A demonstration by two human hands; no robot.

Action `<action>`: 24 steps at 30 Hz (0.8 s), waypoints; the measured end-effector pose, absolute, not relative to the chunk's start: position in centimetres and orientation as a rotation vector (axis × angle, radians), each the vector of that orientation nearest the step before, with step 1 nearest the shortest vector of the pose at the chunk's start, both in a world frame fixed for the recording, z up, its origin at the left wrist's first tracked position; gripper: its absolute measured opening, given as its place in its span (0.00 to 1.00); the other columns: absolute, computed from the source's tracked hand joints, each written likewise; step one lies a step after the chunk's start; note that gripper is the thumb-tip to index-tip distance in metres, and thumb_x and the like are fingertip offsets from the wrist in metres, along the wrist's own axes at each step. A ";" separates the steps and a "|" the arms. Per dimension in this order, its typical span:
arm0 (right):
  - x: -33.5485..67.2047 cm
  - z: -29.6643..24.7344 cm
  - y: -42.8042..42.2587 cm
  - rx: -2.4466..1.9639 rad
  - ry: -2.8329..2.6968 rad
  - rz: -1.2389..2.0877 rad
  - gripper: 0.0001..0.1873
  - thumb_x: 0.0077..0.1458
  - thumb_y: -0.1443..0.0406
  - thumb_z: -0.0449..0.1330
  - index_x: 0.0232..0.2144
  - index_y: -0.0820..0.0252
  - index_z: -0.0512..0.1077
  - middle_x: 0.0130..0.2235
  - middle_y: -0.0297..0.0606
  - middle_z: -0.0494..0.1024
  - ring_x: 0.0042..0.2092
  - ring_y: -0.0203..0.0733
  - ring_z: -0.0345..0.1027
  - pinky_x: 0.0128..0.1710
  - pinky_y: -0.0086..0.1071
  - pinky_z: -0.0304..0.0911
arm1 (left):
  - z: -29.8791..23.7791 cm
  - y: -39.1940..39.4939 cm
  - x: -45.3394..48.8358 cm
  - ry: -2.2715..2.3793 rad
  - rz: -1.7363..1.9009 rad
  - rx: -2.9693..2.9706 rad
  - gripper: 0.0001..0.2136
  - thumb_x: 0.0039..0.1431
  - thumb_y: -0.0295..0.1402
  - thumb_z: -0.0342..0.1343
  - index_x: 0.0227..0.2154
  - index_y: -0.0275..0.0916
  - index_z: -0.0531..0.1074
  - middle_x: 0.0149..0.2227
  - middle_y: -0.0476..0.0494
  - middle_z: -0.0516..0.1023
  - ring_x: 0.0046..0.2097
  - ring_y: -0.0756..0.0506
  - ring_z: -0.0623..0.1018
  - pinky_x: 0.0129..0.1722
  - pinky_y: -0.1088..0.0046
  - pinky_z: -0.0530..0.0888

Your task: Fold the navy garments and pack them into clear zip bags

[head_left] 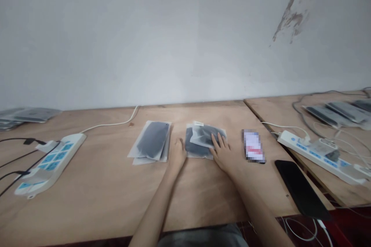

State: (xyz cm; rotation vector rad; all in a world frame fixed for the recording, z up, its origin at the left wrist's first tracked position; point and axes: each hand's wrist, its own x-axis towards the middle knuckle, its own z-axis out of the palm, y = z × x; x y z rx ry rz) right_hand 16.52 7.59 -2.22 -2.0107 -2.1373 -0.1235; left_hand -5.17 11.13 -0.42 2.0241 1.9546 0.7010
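Both my hands reach to a small pile of dark items in clear plastic bags (203, 136) in the middle of the wooden table (101, 185). My left hand (176, 155) lies at the pile's left edge, fingers together and pointing forward. My right hand (222, 151) rests flat on the pile's right side with its fingers spread on the top bag. Neither hand grips anything. A second pile of bagged dark items (152, 141) lies just left of my left hand.
A lit phone (253, 146) lies right of the pile, a dark phone (301, 190) near the front edge. A white power strip (46, 162) sits at left, another power strip (319, 154) on the right-hand table with cables. More bagged items (339, 112) lie far right and bagged items (23, 115) far left.
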 end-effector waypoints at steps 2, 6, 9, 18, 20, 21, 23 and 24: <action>17.0 -2.5 8.0 -2.026 -2.138 -0.118 0.31 0.68 0.56 0.45 0.70 0.57 0.49 0.71 0.50 0.51 0.69 0.59 0.50 0.59 0.52 0.59 | -0.8 10.4 -5.4 1.931 0.667 2.024 0.15 0.63 0.24 0.47 0.51 0.33 0.68 0.41 0.34 0.81 0.43 0.40 0.82 0.43 0.66 0.75; 18.4 -2.7 9.4 -2.008 -2.212 -0.044 0.31 0.68 0.58 0.44 0.70 0.53 0.48 0.71 0.47 0.51 0.70 0.57 0.47 0.61 0.54 0.56 | -1.1 9.0 -6.0 1.873 0.607 2.058 0.22 0.59 0.20 0.48 0.56 0.35 0.67 0.45 0.36 0.81 0.45 0.41 0.81 0.45 0.66 0.76; 19.3 -2.7 10.7 -1.974 -2.270 0.003 0.31 0.67 0.63 0.43 0.70 0.51 0.45 0.72 0.45 0.48 0.70 0.55 0.44 0.62 0.54 0.55 | -0.9 8.7 -6.5 1.863 0.581 2.073 0.23 0.59 0.19 0.47 0.57 0.36 0.68 0.48 0.36 0.80 0.49 0.40 0.80 0.48 0.66 0.75; 19.4 -2.9 12.6 -1.941 -2.315 -0.038 0.32 0.67 0.65 0.44 0.70 0.53 0.45 0.72 0.47 0.45 0.71 0.56 0.40 0.64 0.55 0.51 | -0.4 9.2 -6.5 1.978 0.618 2.066 0.26 0.57 0.17 0.44 0.57 0.37 0.72 0.47 0.34 0.81 0.45 0.39 0.81 0.49 0.64 0.75; 19.3 -3.1 12.4 -1.938 -2.299 -0.040 0.32 0.67 0.64 0.44 0.71 0.53 0.44 0.72 0.47 0.45 0.71 0.57 0.39 0.64 0.56 0.51 | -0.3 9.0 -6.2 1.992 0.625 2.066 0.26 0.58 0.18 0.44 0.57 0.36 0.71 0.47 0.34 0.80 0.45 0.40 0.81 0.48 0.65 0.75; 19.3 -3.3 12.3 -1.935 -2.292 -0.033 0.32 0.67 0.64 0.44 0.71 0.53 0.44 0.72 0.47 0.44 0.71 0.57 0.39 0.64 0.57 0.50 | -0.2 8.7 -6.1 1.997 0.627 2.066 0.25 0.59 0.18 0.44 0.57 0.36 0.71 0.46 0.33 0.80 0.44 0.40 0.81 0.48 0.66 0.75; 19.3 -3.5 12.2 -1.921 -2.280 -0.013 0.32 0.67 0.63 0.44 0.71 0.53 0.44 0.72 0.47 0.44 0.71 0.58 0.39 0.64 0.58 0.49 | 0.5 8.1 -6.0 2.010 0.628 2.067 0.23 0.61 0.20 0.45 0.58 0.36 0.71 0.44 0.34 0.80 0.43 0.40 0.81 0.46 0.66 0.75; 19.5 -3.6 12.1 -1.910 -2.269 -0.006 0.32 0.67 0.63 0.44 0.70 0.53 0.45 0.72 0.47 0.45 0.71 0.58 0.39 0.64 0.59 0.49 | 1.1 7.6 -6.1 2.027 0.640 2.068 0.22 0.62 0.22 0.46 0.58 0.37 0.71 0.43 0.34 0.80 0.42 0.39 0.81 0.44 0.66 0.75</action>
